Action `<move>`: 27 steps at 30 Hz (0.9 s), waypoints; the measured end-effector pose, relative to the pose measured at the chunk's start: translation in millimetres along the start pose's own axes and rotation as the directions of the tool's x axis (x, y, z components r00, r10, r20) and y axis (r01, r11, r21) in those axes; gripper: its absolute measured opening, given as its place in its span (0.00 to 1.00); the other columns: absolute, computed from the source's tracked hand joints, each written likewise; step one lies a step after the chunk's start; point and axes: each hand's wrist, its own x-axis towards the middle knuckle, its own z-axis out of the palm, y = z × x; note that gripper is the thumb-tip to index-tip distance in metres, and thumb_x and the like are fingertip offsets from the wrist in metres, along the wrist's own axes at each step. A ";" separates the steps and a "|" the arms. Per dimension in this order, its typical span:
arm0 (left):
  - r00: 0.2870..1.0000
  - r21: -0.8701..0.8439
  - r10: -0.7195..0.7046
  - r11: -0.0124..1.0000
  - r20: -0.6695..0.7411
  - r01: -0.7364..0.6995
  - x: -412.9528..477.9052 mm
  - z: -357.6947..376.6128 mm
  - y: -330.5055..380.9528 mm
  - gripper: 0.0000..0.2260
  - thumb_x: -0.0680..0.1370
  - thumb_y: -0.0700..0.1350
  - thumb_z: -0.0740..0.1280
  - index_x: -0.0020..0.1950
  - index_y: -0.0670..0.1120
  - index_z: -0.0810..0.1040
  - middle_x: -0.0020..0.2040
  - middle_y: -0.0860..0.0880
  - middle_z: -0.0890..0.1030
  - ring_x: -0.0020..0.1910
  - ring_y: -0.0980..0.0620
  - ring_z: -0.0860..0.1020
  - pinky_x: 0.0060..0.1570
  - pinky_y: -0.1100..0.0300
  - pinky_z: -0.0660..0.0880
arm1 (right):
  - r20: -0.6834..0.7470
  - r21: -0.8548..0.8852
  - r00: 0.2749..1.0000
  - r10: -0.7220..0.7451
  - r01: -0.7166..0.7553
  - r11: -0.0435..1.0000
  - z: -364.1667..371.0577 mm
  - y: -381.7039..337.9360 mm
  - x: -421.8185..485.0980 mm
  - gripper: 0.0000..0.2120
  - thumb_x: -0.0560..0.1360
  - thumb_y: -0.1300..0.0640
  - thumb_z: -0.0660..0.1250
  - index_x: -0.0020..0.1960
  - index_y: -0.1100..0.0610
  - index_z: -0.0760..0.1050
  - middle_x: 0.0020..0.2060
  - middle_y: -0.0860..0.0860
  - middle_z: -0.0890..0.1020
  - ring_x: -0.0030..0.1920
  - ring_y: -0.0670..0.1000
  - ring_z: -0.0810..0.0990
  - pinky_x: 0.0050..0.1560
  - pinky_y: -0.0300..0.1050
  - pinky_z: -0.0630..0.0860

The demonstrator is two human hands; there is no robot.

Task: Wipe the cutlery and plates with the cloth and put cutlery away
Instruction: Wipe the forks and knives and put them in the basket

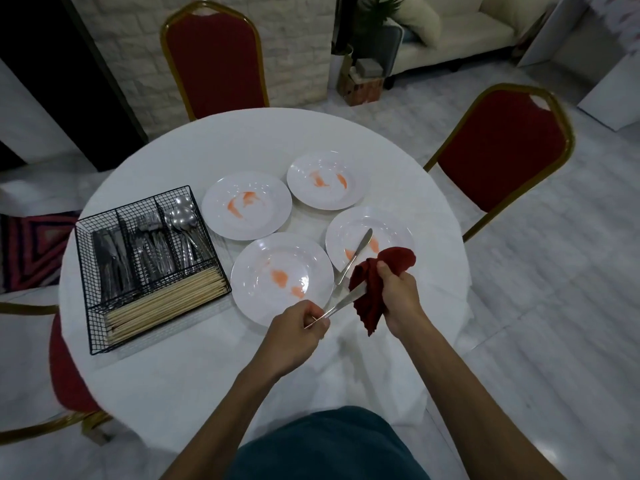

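Low in the frame's centre, the left hand pinches a cutlery piece's handle while the right hand grips the red cloth around its head, mid-wipe; next it likely belongs in the wire caddy at left, with 1 knife waiting.

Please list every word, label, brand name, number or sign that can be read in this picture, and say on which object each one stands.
None: no readable text shows anywhere in the head view.
The four round white plates carry only orange smears, no print.
The black wire cutlery basket, the dark red cloth and the silver cutlery piece held in the hands show no label or brand.
The small box by the far wall has a pattern too blurred to read.
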 end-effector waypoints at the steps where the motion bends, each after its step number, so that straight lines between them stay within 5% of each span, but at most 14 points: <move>1: 1.000 0.022 0.011 1.000 -0.019 -0.010 -0.5 3.0 0.1 0.07 0.80 0.51 0.67 0.50 0.48 0.78 0.39 0.53 0.79 0.37 0.54 0.77 0.35 0.66 0.71 | -0.004 0.008 1.000 0.005 -0.005 1.000 0.9 2.5 -0.6 0.13 0.84 0.54 0.62 0.55 0.64 0.75 0.36 0.63 0.82 0.30 0.62 0.81 0.32 0.55 0.80; 6: 0.987 0.041 0.091 0.995 -0.134 -0.086 -0.4 12.9 4.6 0.06 0.79 0.49 0.69 0.45 0.48 0.78 0.36 0.55 0.77 0.34 0.56 0.74 0.31 0.75 0.67 | -0.017 0.019 1.000 -0.008 0.008 1.000 10.5 10.8 -4.9 0.16 0.83 0.50 0.64 0.56 0.64 0.78 0.45 0.67 0.84 0.37 0.64 0.84 0.36 0.57 0.81; 12: 0.976 0.097 0.129 0.989 -0.174 -0.114 5.0 9.8 -2.8 0.07 0.80 0.51 0.69 0.48 0.49 0.82 0.38 0.57 0.80 0.38 0.57 0.78 0.37 0.68 0.69 | 0.041 0.009 0.999 -0.019 0.018 1.000 14.2 13.4 -8.1 0.12 0.83 0.52 0.64 0.54 0.61 0.79 0.44 0.61 0.86 0.40 0.58 0.86 0.35 0.49 0.82; 17: 0.980 0.127 0.124 0.986 -0.157 -0.104 2.3 0.2 -8.8 0.07 0.80 0.51 0.68 0.47 0.49 0.82 0.37 0.56 0.80 0.37 0.56 0.77 0.36 0.66 0.69 | -0.057 0.077 0.998 -0.035 0.039 0.996 2.2 -4.5 4.5 0.14 0.82 0.51 0.66 0.55 0.63 0.79 0.46 0.64 0.85 0.47 0.67 0.85 0.52 0.66 0.82; 21: 0.985 0.021 0.039 0.999 -0.168 -0.036 -3.8 -8.0 -11.6 0.09 0.82 0.49 0.65 0.45 0.49 0.83 0.37 0.55 0.81 0.39 0.56 0.79 0.36 0.70 0.69 | -0.092 0.134 0.994 -0.063 0.075 0.988 -11.4 -16.1 12.4 0.12 0.84 0.54 0.62 0.56 0.62 0.78 0.45 0.59 0.85 0.44 0.60 0.85 0.44 0.54 0.82; 27: 0.985 -0.057 0.008 0.998 -0.172 -0.018 2.9 -1.0 10.4 0.14 0.84 0.48 0.59 0.42 0.48 0.80 0.37 0.51 0.81 0.39 0.53 0.79 0.38 0.60 0.72 | 0.207 0.040 0.978 0.006 -0.015 0.999 21.5 21.4 -18.1 0.21 0.85 0.46 0.58 0.60 0.60 0.81 0.50 0.61 0.87 0.51 0.60 0.87 0.53 0.55 0.80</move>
